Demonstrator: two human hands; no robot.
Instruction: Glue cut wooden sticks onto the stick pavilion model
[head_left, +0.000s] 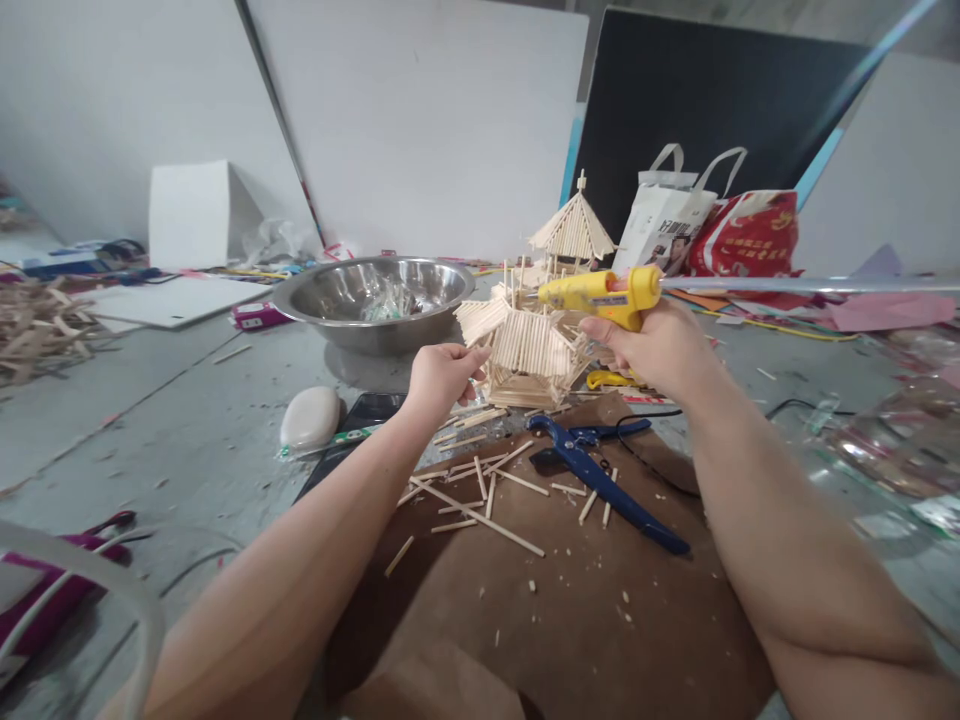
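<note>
A small pavilion model (525,345) built of thin wooden sticks stands before me, its lower roof sloping outward. My left hand (442,378) is closed at the left edge of that roof, thumb against the eave; whatever lies between its fingertips is hidden. My right hand (664,350) grips a yellow hot glue gun (592,292), whose nozzle points left at the upper part of the model. A long clear glue stick (795,285) sticks out of the gun's rear. Behind stands a pointed stick roof (574,228) with a finial.
Loose sticks (487,500) and blue-handled cutters (607,480) lie on a brown sheet (585,610). A steel basin (300,300) stands behind, left. A white rounded object (310,418) rests beside a dark flat object (375,408). Bags (750,235) stand at the back right.
</note>
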